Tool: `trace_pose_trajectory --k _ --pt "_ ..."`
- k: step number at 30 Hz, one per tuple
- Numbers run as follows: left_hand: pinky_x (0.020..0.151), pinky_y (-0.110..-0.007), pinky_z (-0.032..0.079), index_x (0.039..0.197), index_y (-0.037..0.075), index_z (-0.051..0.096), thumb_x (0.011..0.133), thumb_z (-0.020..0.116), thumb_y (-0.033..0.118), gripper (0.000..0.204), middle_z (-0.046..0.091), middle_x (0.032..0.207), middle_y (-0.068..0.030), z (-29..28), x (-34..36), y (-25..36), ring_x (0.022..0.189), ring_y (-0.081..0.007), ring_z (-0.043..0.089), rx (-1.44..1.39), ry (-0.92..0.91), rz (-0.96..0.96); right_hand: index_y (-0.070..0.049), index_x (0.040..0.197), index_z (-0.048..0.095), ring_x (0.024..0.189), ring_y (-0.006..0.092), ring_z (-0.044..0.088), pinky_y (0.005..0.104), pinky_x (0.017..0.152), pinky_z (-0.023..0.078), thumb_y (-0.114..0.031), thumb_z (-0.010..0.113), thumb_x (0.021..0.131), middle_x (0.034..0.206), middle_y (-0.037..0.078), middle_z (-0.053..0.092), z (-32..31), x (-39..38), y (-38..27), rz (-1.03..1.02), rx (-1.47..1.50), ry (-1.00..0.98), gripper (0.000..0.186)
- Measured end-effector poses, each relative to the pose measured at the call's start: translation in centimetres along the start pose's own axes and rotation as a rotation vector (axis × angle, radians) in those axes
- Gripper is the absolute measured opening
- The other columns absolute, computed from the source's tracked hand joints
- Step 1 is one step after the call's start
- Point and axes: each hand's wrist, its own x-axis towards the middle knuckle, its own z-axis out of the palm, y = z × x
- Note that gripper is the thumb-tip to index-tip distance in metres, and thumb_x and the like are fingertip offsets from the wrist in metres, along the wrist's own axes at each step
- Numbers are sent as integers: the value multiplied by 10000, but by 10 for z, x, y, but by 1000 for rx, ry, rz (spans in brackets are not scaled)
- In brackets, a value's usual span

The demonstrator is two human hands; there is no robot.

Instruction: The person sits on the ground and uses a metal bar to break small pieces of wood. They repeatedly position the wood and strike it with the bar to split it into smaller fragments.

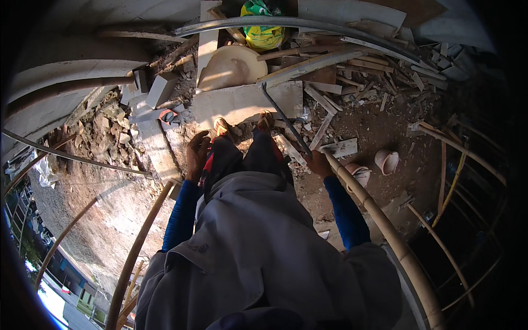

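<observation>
My right hand [319, 164] is closed round the lower end of a dark crowbar [287, 120]. The bar slants away to the far left, and its bent tip lies by the edge of a pale wooden board [220, 107] and the end of a wooden beam [308, 67]. Beside my left thigh hangs my left hand [196, 154], its fingers loosely curved and apart, with nothing seen in them. My sandalled feet [221, 126] are at the near edge of the board.
Bamboo poles [379, 217] flank me on both sides. Broken wood [379, 71] litters the far right, near two pinkish buckets [386, 161]. Rubble [107, 129] lies to the left. Beyond the board are a round pale basin [234, 67] and a green-yellow sack [264, 36].
</observation>
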Motion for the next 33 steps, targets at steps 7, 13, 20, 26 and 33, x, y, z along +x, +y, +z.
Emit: trace_pose_trajectory --k 7,13,20,26,33 --pt "565 -286 487 1208 39 714 985 646 227 300 684 870 -38 -121 38 -127 693 -123 660 99 4 -177 -24 665 569 471 246 518 439 480 369 -364 596 1045 543 89 518 149 -84 46 583 487 102 511" --pt "494 -305 485 1015 96 688 1009 538 134 155 636 774 -51 -227 66 -264 593 -147 632 458 21 -182 -141 671 551 366 103 317 321 385 236 -292 698 1008 496 -28 393 271 -151 -5 857 1209 187 397" --pt "501 -304 499 1037 58 688 1013 545 127 160 642 798 -89 -171 89 -187 605 -174 650 413 -203 -298 -117 727 582 392 107 363 327 395 266 -285 684 1018 517 -19 413 359 -201 -23 956 1538 351 351" --pt "538 -263 467 1094 93 690 1005 617 223 174 623 784 -10 -95 133 -110 636 -132 638 390 -295 -187 -97 774 608 415 110 402 333 403 291 -279 673 1026 535 -12 431 384 -191 -11 941 1722 369 317" --pt "540 -257 457 1222 99 682 1039 656 254 241 653 864 -23 19 121 -39 686 -115 639 628 -294 -241 -74 830 639 441 115 448 340 412 321 -272 659 1036 556 -3 451 373 -152 50 888 1895 381 287"
